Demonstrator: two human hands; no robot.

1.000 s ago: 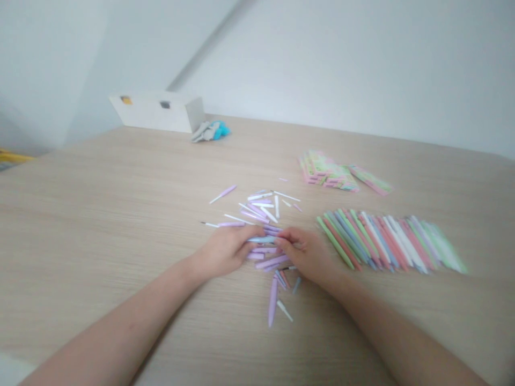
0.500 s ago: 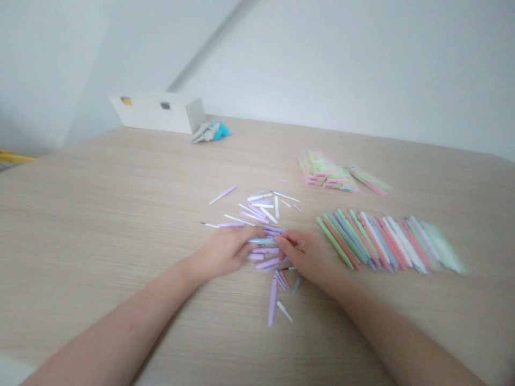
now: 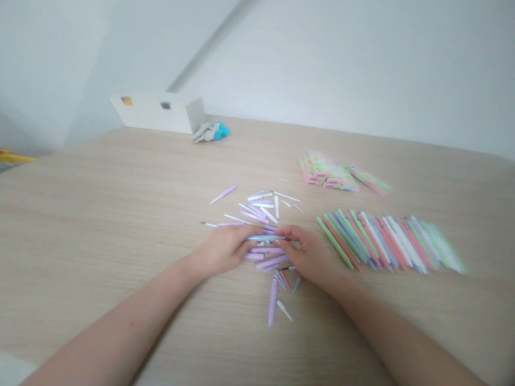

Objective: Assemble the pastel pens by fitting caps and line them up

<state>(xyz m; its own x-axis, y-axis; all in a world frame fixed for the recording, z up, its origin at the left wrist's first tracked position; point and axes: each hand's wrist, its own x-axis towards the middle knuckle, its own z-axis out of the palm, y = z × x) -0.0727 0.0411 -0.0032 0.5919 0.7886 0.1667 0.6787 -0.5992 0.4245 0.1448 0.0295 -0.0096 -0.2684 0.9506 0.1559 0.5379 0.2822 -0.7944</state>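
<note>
My left hand [image 3: 223, 249] and my right hand [image 3: 303, 253] meet over a loose heap of pastel paper sticks [image 3: 259, 214]. Between their fingertips runs a pale blue stick [image 3: 265, 238], gripped by both hands. Lilac sticks [image 3: 267, 257] lie just under my fingers, partly hidden by them. A long tapered lilac stick [image 3: 272, 301] lies nearer me, below the hands. Other sticks in the heap are white and thin.
A fanned row of green, pink, blue and white sticks [image 3: 386, 241] lies right of my right hand. Beyond it sits a stack of pastel paper strips [image 3: 328, 170]. A white box [image 3: 159, 112] and a grey-blue cloth [image 3: 211, 132] stand at the far edge of the wooden table [image 3: 100, 214].
More of the pale blue stick now shows between my hands, and it sits slightly higher. My fingers have shifted a little along it. The heap and the row have not moved.
</note>
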